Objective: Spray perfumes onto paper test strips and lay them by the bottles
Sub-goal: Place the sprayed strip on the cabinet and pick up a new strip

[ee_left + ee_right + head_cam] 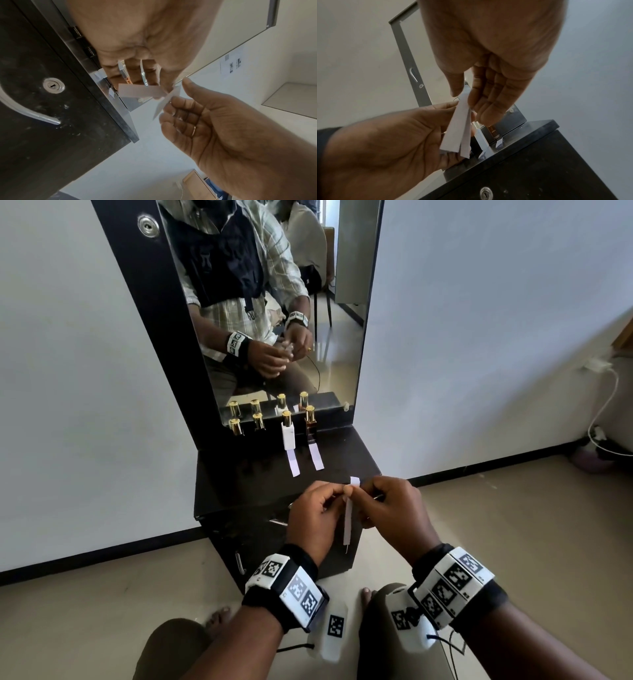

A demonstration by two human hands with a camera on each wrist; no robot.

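- Head view: your left hand [313, 517] and right hand [394, 515] meet in front of the black cabinet [239, 491], both pinching the top of thin white paper strips [348, 518] that hang down between them. Four gold-capped perfume bottles stand in a row at the foot of the mirror [274, 302]: two dark ones on the left [236, 426], a white bottle [287, 433] and a brown bottle [310, 422]. One laid strip [294, 463] lies in front of the white bottle, a second laid strip [316, 457] in front of the brown one, each touching its bottle's base.
- Left wrist view: your left thumb and fingertips [164, 89] pinch one strip [140, 92]; your right hand [214, 121] pinches another where the two cross.
- Right wrist view: your right thumb and forefinger [471, 100] grip the top of a fanned bundle of strips [457, 129], and your left hand [393, 142] holds it from the side. How many strips there are, you cannot tell.
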